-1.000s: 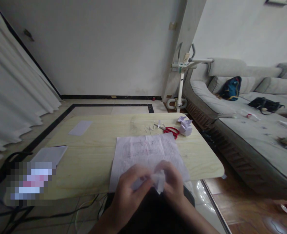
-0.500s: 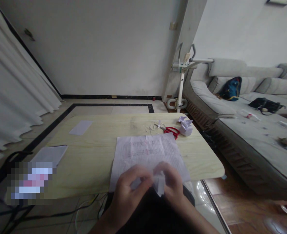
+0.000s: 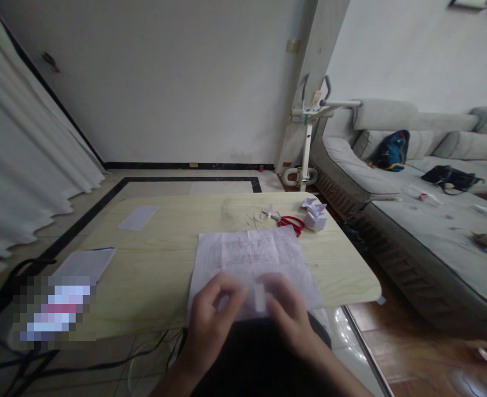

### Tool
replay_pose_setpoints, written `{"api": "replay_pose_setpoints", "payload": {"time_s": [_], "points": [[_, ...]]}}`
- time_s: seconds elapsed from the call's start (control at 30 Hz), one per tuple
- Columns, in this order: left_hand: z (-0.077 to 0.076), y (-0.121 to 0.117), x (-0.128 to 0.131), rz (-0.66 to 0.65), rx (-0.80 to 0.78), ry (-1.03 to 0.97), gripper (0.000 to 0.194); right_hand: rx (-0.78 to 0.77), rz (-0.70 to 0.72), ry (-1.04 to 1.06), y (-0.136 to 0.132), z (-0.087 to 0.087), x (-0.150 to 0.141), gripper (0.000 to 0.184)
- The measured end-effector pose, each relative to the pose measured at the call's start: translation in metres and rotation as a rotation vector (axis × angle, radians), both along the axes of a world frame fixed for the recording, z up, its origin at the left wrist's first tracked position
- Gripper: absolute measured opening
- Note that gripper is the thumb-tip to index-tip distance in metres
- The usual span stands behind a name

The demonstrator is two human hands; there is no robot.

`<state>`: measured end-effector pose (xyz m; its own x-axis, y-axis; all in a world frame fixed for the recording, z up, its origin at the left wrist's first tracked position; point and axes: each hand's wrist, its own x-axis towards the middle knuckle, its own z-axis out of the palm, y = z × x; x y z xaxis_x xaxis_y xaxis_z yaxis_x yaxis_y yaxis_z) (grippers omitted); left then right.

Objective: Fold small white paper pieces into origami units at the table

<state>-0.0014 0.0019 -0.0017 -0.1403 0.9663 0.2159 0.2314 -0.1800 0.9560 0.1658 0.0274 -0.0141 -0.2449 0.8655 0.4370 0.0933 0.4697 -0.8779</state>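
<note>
A small white folded paper (image 3: 260, 298) is held up between my two hands, its outline smeared by motion. My left hand (image 3: 216, 313) pinches at its left side with thumb and forefinger, though the exact contact is blurred. On the other side, the curled fingers and thumb of my right hand (image 3: 288, 310) grip it. Both hands are above the near part of a large creased printed sheet (image 3: 247, 253) on the table. Beyond that sheet lie red-handled scissors (image 3: 291, 223), with thin paper scraps (image 3: 258, 219) by the blades.
Folded paper pieces (image 3: 315, 215) are piled at the table's (image 3: 156, 275) far right corner. To the left lie a white paper (image 3: 138, 218), another sheet (image 3: 88, 262) and a pixelated object (image 3: 57, 311). A sofa (image 3: 429, 220) stands to the right.
My hands have moved slightly apart and up. The folded paper has turned: its pointed lower end showed before, and now a narrow upright strip faces me.
</note>
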Motion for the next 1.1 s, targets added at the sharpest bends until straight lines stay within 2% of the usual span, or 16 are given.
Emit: {"api": "replay_pose_setpoints", "payload": {"time_s": [0.1, 0.23, 0.43, 0.5, 0.53, 0.6, 0.7, 0.83, 0.9, 0.97, 1.1], "points": [[-0.005, 0.003, -0.001, 0.058, 0.012, 0.005, 0.018, -0.11, 0.068, 0.072, 0.001, -0.003, 0.0, 0.027], [-0.006, 0.004, 0.001, 0.058, 0.007, 0.019, 0.017, -0.134, 0.083, 0.068, 0.002, -0.011, -0.003, 0.035], [-0.011, 0.002, 0.003, 0.032, -0.012, -0.068, 0.006, -0.121, -0.032, 0.041, 0.002, -0.016, -0.008, 0.02], [-0.013, 0.001, 0.003, -0.011, -0.048, -0.034, 0.016, -0.098, -0.068, 0.057, 0.003, -0.015, -0.008, 0.018], [-0.014, 0.001, 0.004, -0.027, -0.065, 0.005, 0.015, -0.093, -0.081, 0.065, 0.004, -0.015, -0.007, 0.017], [-0.013, 0.001, 0.004, -0.045, -0.085, 0.09, 0.007, -0.097, -0.086, 0.087, 0.004, -0.014, -0.007, 0.016], [-0.009, 0.0, 0.004, -0.049, -0.085, 0.161, 0.021, -0.124, -0.056, 0.091, 0.005, -0.013, -0.006, 0.015], [-0.011, 0.001, 0.003, -0.063, -0.079, 0.186, 0.022, -0.155, -0.037, 0.017, 0.007, -0.013, -0.005, 0.005], [-0.015, 0.002, 0.001, -0.014, -0.088, 0.128, 0.018, -0.103, -0.067, 0.0, 0.009, -0.012, -0.004, 0.01], [-0.017, 0.003, 0.001, 0.013, -0.114, 0.065, 0.019, 0.044, -0.131, -0.028, 0.012, -0.011, -0.003, 0.009], [-0.016, 0.003, 0.002, -0.196, -0.146, -0.01, 0.034, 0.416, -0.21, -0.183, 0.012, -0.007, -0.001, 0.017]]}}
